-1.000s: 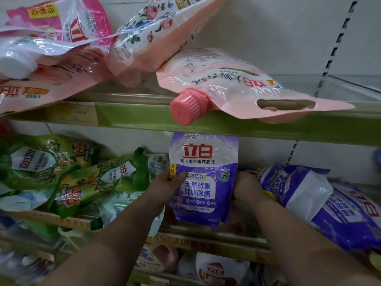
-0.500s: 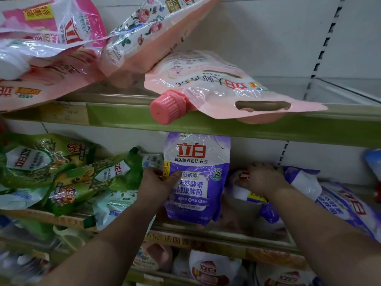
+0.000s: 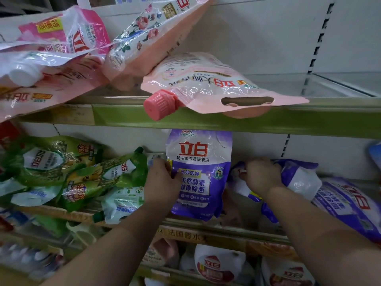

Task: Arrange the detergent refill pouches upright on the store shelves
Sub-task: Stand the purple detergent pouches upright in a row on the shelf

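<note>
The upright purple pouch point(image 3: 199, 174) stands on the middle shelf point(image 3: 206, 226), its top tucked just under the green edge of the upper shelf point(image 3: 288, 122), and it has stayed put over the last second. The left hand point(image 3: 162, 180) still steadies it, thumb on its front and fingers wrapped round its left edge. The right hand point(image 3: 260, 175) has left that pouch: a second ago it was at the pouch's right edge, and now its fingers are curled round the top of a slumped purple pouch point(image 3: 296, 178) just to the right. Reading the front of the standing one: red 立白, then 超洁薰衣香洗衣液, 高效洁净, 天然酵素 and 健康除菌. Further right lies another purple pouch point(image 3: 348, 203) on its side, same red logo turned sideways. To the left, green pouches point(image 3: 61, 172) lie heaped, 立白 visible on them. Overhead, a pink pouch with a pink cap point(image 3: 206, 87) hangs over the upper shelf's edge upside down, beside more pink pouches point(image 3: 61, 48) piled flat. The middle shelf's price strip point(image 3: 185, 233) reads 法国香水.
</note>
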A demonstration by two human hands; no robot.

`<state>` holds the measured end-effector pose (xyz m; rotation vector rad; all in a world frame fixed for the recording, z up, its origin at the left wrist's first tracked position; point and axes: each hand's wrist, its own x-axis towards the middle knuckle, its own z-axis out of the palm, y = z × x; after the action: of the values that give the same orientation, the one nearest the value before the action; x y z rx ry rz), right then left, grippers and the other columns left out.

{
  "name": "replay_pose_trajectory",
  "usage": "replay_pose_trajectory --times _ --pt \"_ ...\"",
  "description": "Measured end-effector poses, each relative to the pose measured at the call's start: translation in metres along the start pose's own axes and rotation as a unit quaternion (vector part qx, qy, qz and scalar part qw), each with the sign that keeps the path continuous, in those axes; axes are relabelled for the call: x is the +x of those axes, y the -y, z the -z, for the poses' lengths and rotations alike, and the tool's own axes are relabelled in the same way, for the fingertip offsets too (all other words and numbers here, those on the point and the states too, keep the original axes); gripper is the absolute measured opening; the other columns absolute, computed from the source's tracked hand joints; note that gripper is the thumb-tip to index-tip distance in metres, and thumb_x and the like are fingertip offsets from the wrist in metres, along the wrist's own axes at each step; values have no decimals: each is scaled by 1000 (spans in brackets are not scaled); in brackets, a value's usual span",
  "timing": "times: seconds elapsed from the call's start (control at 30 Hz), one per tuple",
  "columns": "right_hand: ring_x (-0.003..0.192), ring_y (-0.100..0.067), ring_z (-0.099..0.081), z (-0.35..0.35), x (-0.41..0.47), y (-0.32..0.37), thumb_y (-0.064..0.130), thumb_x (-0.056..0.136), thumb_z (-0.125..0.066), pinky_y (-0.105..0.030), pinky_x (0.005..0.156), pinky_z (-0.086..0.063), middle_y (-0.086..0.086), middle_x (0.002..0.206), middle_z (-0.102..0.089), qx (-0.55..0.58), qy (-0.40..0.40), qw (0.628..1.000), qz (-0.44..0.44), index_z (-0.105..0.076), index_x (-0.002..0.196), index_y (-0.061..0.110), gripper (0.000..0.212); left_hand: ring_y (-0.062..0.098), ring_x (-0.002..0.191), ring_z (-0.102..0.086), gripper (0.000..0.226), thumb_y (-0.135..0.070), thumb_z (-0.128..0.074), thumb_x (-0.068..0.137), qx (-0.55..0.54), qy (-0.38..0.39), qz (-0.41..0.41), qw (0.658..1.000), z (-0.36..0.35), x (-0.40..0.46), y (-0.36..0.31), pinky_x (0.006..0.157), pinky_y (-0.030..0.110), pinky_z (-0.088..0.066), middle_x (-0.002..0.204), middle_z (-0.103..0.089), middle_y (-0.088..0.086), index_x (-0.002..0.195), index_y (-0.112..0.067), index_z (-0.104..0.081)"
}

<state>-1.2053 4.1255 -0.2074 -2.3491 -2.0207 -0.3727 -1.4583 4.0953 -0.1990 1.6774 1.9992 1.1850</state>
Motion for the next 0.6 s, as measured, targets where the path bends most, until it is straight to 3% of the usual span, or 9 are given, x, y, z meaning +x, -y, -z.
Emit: replay_pose_trajectory --times 0.07,0.17,0.27,0.33,0.43,0.6 --pt "112 -27 -54 1 -1 -1 33 92 -61 -36 83 -47 -6 112 -65 12 4 1000 -3 -66 107 21 20 4 67 -52 30 -26 -70 85 4 25 -31 999 -2 -7 -10 51 23 -36 77 -53 -9 80 -28 -41" --pt "111 -29 -54 4 -2 -3 30 94 -60 -39 84 -46 -8 112 -65 38 10 999 -12 -67 108 20 19 4 74 -61 17 -32 -65 89 -25 67 -59 996 -6 -18 -26 59 29 -51 81 -61 -11 93 -30 -49" --pt "113 -31 -52 7 -2 -7 32 94 -58 -41 85 -45 -10 114 -64 85 16 996 -22 -66 110 20 21 1 70 -61 8 -39 -59 93 -58 135 -103 984 -15 -28 -42 56 23 -46 77 -64 -11 96 -34 -54" --pt "114 -34 -52 13 0 -17 37 96 -54 -41 86 -46 -13 116 -63 157 19 986 -53 -64 112 18 27 6 73 -65 7 -39 -57 95 -71 197 -112 971 -26 -33 -55 61 27 -53 80 -68 -8 96 -32 -59" --pt "111 -37 -57 30 8 -40 46 98 -49 -39 84 -47 -18 118 -65 301 33 948 -102 -64 111 12 39 15 79 -71 20 -36 -52 99 -114 293 -46 948 -50 -40 -75 72 36 -59 88 -73 0 103 -21 -65" --pt "107 -35 -62 42 0 -62 45 96 -54 -32 78 -43 -19 113 -69 382 0 918 -109 -68 106 9 40 20 57 -69 31 -43 -54 98 -274 387 165 865 -92 -49 -107 48 27 -53 84 -69 10 96 -12 -61"
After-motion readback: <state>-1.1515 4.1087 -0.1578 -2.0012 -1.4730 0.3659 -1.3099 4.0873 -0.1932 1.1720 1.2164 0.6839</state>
